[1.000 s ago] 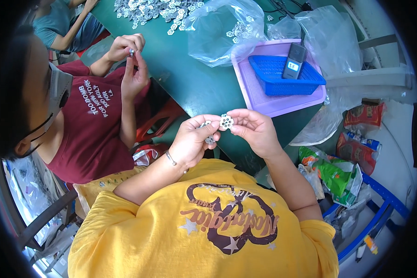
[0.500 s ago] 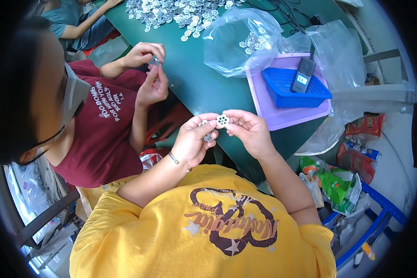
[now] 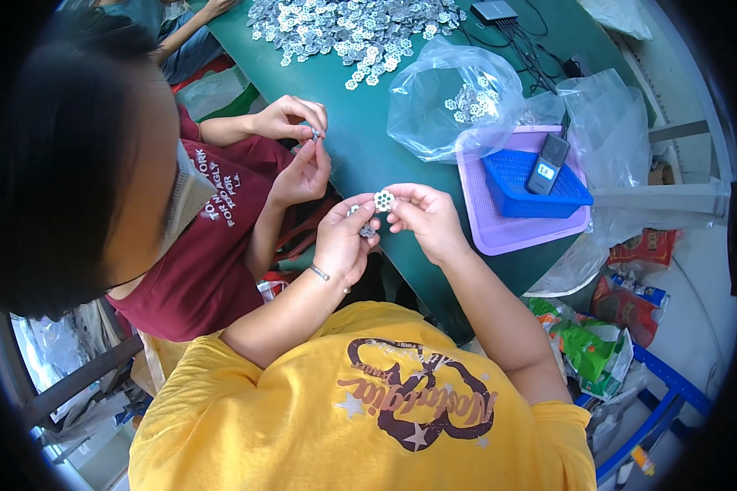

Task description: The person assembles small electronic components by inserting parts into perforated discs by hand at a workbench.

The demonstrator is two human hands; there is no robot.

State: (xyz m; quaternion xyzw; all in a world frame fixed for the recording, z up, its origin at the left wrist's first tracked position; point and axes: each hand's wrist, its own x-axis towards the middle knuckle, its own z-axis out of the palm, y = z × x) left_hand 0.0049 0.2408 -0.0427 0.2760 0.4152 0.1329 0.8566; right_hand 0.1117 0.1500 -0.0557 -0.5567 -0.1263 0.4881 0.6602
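Observation:
Between the fingertips of both hands is a small pale flower-shaped disc point(image 3: 384, 200) with several round holes. My right hand point(image 3: 426, 219) pinches its right side with thumb and forefinger. The thumb and forefinger of my left hand point(image 3: 341, 240) meet its left side. More grey discs point(image 3: 368, 231) of the same kind sit in the curled fingers of that left hand. Both hands are held close together just above the near edge of the green table point(image 3: 368, 168). A heap of similar discs point(image 3: 344, 29) covers the table's far part.
A clear plastic bag point(image 3: 418, 123) holding some discs stands open beyond my right hand. Beside it, a blue basket point(image 3: 512, 200) with a dark handheld device point(image 3: 548, 164) rests in a purple tray point(image 3: 491, 241). Black cables point(image 3: 524, 53) lie behind. At my left, a co-worker point(image 3: 213, 254) handles a small piece.
The view has shifted, so the table and basket appear lower and further right. My hands still hold the disc, which now faces up more squarely. The co-worker's head fills more of the left side.

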